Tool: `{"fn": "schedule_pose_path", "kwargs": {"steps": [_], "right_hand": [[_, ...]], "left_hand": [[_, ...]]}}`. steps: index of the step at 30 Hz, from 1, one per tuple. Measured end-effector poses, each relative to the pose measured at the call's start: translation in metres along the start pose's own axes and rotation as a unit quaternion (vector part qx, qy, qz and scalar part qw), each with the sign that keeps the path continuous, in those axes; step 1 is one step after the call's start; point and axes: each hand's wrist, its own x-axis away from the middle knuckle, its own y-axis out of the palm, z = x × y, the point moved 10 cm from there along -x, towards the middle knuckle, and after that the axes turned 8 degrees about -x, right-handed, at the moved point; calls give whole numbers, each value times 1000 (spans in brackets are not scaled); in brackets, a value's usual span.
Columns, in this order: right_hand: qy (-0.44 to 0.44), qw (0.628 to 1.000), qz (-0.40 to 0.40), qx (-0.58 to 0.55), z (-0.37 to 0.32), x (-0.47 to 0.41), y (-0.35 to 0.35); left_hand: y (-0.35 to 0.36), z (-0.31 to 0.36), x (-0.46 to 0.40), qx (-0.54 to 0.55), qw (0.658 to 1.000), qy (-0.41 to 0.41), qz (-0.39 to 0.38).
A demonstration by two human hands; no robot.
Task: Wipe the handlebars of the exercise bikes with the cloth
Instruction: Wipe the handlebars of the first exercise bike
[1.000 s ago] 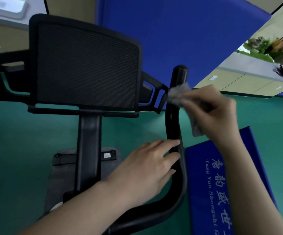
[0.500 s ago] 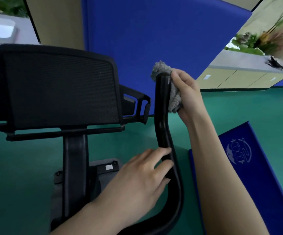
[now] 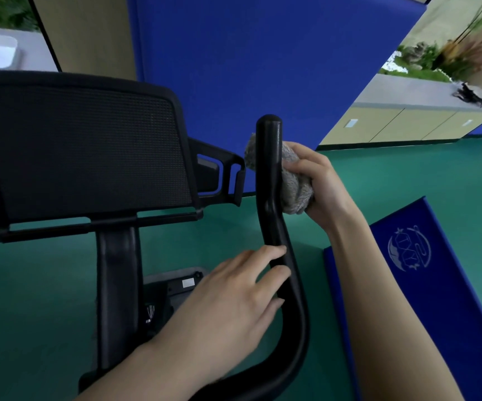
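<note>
A black curved handlebar (image 3: 271, 215) of the exercise bike rises through the middle of the view, its rounded tip bare at the top. My right hand (image 3: 325, 186) grips a grey knitted cloth (image 3: 293, 183) wrapped round the upper part of the bar, just below the tip. A corner of the cloth sticks out on the bar's left side. Lower down, my left hand (image 3: 234, 302) holds the bar's bend, its fingers curled over the bar from the left.
The bike's black mesh console panel (image 3: 83, 151) on its post (image 3: 118, 285) stands at left. A blue mat (image 3: 442, 299) lies on the green floor at right. A blue padded wall (image 3: 263, 53) is behind, with a counter and plants at far right.
My right hand has slid the cloth down from the handlebar's tip, leaving the tip uncovered. My left hand keeps its hold on the bend.
</note>
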Motion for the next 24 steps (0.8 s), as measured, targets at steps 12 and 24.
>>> {"fn": "schedule_pose_path", "kwargs": {"steps": [12,24], "right_hand": [[13,999,-32,19,26,24,-7],[121,989,-64,-55,67,22,2]], "left_hand": [[1,1,-1,-14,1000,0,5],[2,0,0,-14,1000,0,9]]}}
